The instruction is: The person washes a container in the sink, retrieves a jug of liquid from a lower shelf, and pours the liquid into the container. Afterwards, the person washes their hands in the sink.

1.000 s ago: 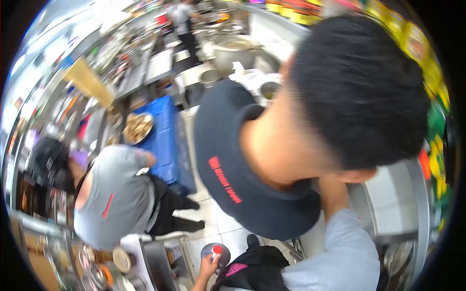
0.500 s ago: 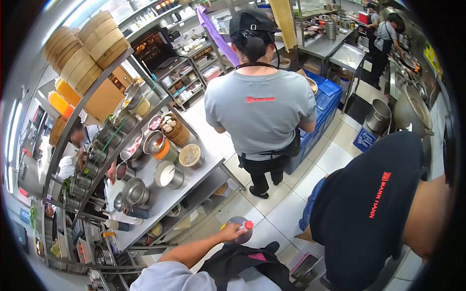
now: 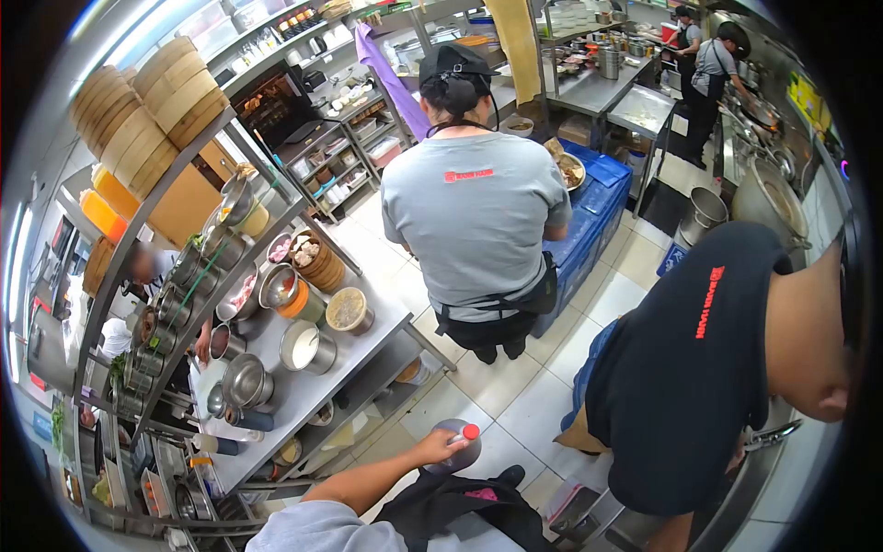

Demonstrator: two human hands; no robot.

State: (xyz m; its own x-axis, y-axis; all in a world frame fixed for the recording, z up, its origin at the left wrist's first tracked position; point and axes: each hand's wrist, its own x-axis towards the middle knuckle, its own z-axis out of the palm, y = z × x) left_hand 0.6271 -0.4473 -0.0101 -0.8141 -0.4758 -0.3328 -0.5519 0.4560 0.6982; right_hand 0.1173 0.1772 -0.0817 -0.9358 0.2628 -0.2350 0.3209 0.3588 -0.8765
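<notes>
My left hand (image 3: 434, 448) is held out in front of my apron, its fingers closed around the upper part of a red-capped bottle (image 3: 470, 432). A greyish round shape (image 3: 456, 457) shows below the cap and hand; whether it is the bottle's body or a separate vessel I cannot tell. My right hand is out of view. Nearest on the left is a steel worktable (image 3: 368, 331) with a pot of white contents (image 3: 308, 347), a lidded tub (image 3: 350, 311) and a steel bowl (image 3: 246, 380).
Ahead stands a person in a grey shirt (image 3: 474, 212) beside a blue chest (image 3: 598, 198). Close on my right a person in a black shirt (image 3: 685, 368) bends over. Bamboo steamers (image 3: 179, 87) top the rack at left. Tiled floor (image 3: 515, 405) lies between.
The person in black on the right leans further down and forward. My view has shifted slightly. My left hand keeps its grip on the red-capped bottle.
</notes>
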